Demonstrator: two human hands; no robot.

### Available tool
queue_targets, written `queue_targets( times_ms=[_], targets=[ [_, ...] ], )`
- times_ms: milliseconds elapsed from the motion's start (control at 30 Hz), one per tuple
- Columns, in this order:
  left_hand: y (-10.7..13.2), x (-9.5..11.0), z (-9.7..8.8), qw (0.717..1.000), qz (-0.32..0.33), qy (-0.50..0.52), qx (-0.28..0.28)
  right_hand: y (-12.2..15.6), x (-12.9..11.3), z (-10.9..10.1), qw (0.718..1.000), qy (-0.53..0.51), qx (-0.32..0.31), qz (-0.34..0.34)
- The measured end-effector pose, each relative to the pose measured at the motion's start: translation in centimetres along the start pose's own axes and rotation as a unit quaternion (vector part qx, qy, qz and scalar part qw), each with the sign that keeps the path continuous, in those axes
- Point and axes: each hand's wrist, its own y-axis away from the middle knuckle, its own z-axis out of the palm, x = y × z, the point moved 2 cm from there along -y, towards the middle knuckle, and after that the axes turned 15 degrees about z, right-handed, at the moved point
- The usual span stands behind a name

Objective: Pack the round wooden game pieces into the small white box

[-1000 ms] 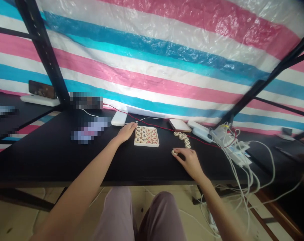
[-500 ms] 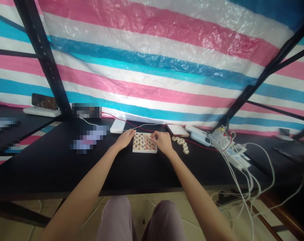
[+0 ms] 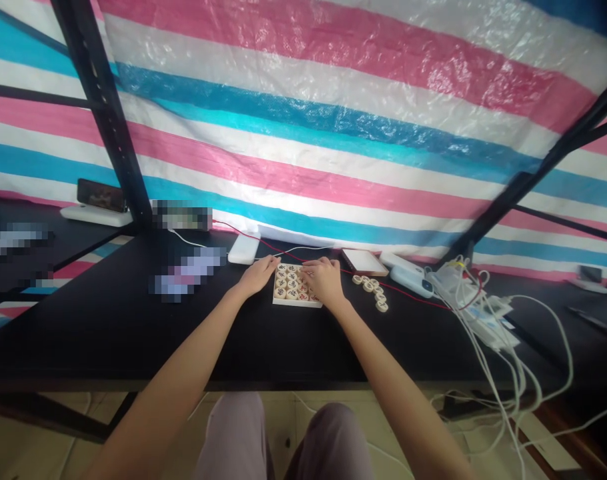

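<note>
A shallow white box point(image 3: 297, 303) filled with rows of round Chinese chess pieces point(image 3: 292, 284) lies on the black table in front of me. Some pieces carry black characters, others red ones. My left hand point(image 3: 257, 275) holds the box at its far left corner, fingers closed against the side. Over the right part of the box, my right hand point(image 3: 324, 277) is bent down with its fingers pinched at a Chinese chess piece; the fingertips partly hide it. A curved cluster of loose pieces point(image 3: 376, 288) lies on the table to the right.
Behind the loose pieces lie a box lid point(image 3: 364, 262) and white power banks point(image 3: 408, 280). A power strip with tangled white cables point(image 3: 476, 313) takes up the right side. Another white device point(image 3: 244, 248) sits at the back; a red cable crosses behind the box. Metal posts point(image 3: 108, 113) frame a striped sheet.
The view has shifted, moving the scene slightly rightward. My right hand has moved left relative to the box and covers more of its right columns. My left hand stays at the corner.
</note>
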Motion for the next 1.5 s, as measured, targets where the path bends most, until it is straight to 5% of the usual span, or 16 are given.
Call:
queue_targets(
  times_ms=[233,333,500,1067,1233,1367,1500],
  targets=[
    [0.0,-0.4,0.0,1.000,0.004,0.014,-0.002,1.5,3.9,-2.3,0.993,0.033,0.076,0.087],
    [-0.1,-0.5,0.1,1.000,0.004,0.014,-0.007,2.8,7.5,-2.6,0.983,0.106,0.065,0.136],
    [-0.3,-0.6,0.3,1.000,0.008,0.001,-0.008,5.0,10.7,-2.3,0.979,0.165,0.033,0.114],
    [0.1,-0.1,0.0,1.000,0.002,0.002,-0.008,5.3,10.4,-3.2,0.985,0.147,0.015,0.088],
    [0.1,0.0,0.0,1.000,0.000,0.002,-0.015,5.3,7.0,-3.9,0.994,0.099,0.020,0.042],
    [0.1,0.2,-0.1,1.000,0.002,-0.004,-0.015,3.9,4.1,-4.5,0.993,0.049,0.057,0.086],
    [0.2,0.4,-0.2,1.000,-0.003,-0.009,-0.017,2.5,1.9,-3.9,0.995,-0.019,0.025,0.095]
  ],
)
